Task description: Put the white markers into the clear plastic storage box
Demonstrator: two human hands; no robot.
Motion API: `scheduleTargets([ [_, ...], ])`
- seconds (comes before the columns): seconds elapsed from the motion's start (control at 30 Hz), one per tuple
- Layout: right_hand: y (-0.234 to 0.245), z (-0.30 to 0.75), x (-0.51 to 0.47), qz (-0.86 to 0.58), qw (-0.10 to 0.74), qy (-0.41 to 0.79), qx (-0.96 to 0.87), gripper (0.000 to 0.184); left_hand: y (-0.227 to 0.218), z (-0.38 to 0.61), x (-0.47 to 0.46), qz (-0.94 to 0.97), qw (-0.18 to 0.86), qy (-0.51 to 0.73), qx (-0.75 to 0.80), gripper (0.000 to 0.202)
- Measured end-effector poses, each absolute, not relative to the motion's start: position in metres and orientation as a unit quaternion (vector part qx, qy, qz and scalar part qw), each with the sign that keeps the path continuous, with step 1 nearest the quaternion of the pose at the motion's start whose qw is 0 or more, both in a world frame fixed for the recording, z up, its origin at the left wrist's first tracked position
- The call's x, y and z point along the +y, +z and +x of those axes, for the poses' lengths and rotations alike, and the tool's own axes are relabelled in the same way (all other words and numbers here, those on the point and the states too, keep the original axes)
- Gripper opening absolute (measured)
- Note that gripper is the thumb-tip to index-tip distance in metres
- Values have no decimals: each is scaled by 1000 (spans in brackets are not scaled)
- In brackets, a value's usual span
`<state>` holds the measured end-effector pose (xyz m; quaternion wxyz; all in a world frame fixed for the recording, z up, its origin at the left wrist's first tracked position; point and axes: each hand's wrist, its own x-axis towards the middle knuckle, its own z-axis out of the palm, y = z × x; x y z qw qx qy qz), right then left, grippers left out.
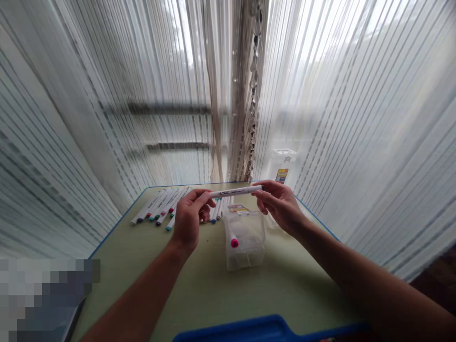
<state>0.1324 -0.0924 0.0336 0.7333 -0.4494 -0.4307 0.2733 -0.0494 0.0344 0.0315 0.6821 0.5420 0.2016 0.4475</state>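
Observation:
Both of my hands hold one white marker (235, 192) level above a pale green table (199, 289). My left hand (190, 218) pinches its left end, and my right hand (280, 204) pinches its right end. Just below the marker stands a clear plastic box (245, 240) with a pink-capped marker (233, 240) upright inside it. A row of several white markers with coloured caps (160, 209) lies on the table to the left of my left hand.
Sheer white curtains hang close around the table's far and side edges. A clear lid with a yellow label (282, 166) leans at the back right. A blue object (256, 330) lies at the near edge. The table has a blue rim.

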Motion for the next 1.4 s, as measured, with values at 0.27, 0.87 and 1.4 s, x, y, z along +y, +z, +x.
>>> scheduleTargets([
  [0.27,41,121,-96,-425,762,249,-420,20,30,-49,35,551,696,432,159,32],
  [0.87,72,99,-147,-513,664,103,-533,14,34,-53,30,554,705,425,123,44],
  [1.4,58,90,-201,-542,465,-218,-665,42,36,-54,23,568,715,398,95,32],
])
